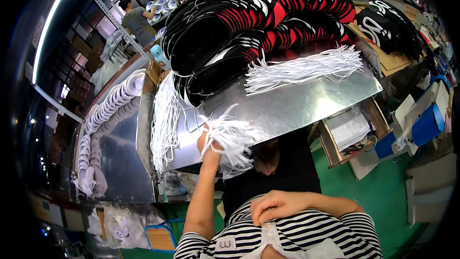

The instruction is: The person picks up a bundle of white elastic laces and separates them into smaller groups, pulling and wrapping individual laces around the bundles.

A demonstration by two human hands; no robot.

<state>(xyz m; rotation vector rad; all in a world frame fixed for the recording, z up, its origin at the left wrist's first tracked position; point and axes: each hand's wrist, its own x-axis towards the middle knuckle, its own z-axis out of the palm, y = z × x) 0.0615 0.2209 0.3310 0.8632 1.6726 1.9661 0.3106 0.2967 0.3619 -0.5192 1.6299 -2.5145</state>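
My left hand (210, 145) is closed round a bunch of white shoelaces (232, 141), whose loose ends fan out over the near edge of the metal table (282, 110). Bent close to my chest, my right hand (280, 206) rests against the striped shirt (306, 220) with its fingers curled in; what they pinch, if anything, is hidden. A second bundle of white laces (306, 69) lies across the tabletop. More laces (165, 120) hang over the table's left side. Behind them, black, red and white shoe uppers (230, 24) are stacked in long overlapping rows.
An open wooden drawer (330, 146) juts out at the table's right front. White rounded pieces (88, 136) line a left-hand surface. Further black uppers (390, 29) lie at far right, near a blue bin (428, 124). Another person (139, 21) works at far left.
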